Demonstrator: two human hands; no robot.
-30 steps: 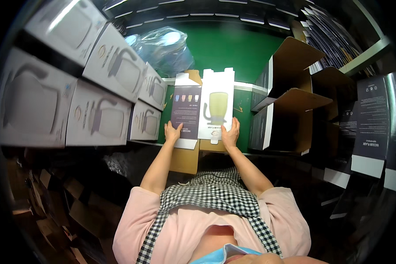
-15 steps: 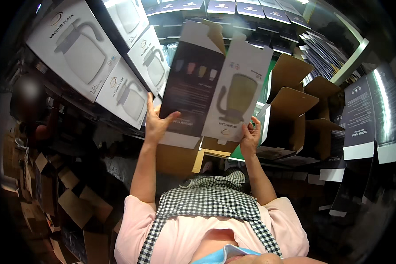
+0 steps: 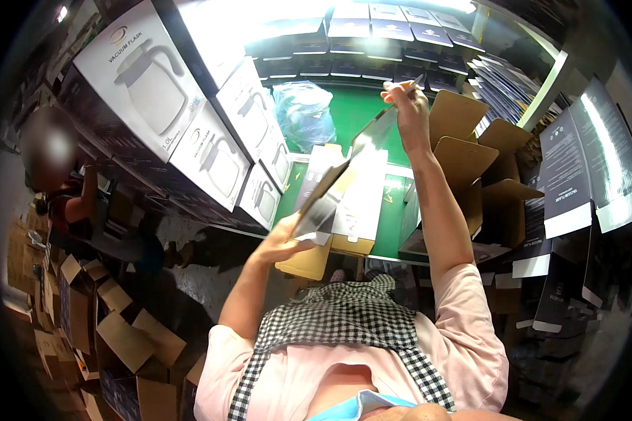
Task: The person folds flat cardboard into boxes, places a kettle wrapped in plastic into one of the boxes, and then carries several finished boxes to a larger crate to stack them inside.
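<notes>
A flattened flask carton is tilted nearly edge-on in front of me. My left hand grips its lower end, thumb on one side and fingers on the other. My right hand, reaching further away, has its fingers closed at the carton's upper end. Below it, another flat white and dark carton lies on the green tabletop, partly hidden by the held one. Its brown flap sticks out over the near edge.
White flask boxes are stacked at the left. A bluish plastic bag lies behind the cartons. Opened brown-lined boxes stand at the right, near flat cartons. A person is at the far left, above open boxes.
The carton has turned from facing me to nearly edge-on. My right hand has moved up and away, while my left has shifted right and nearer. The bag and tabletop now show.
</notes>
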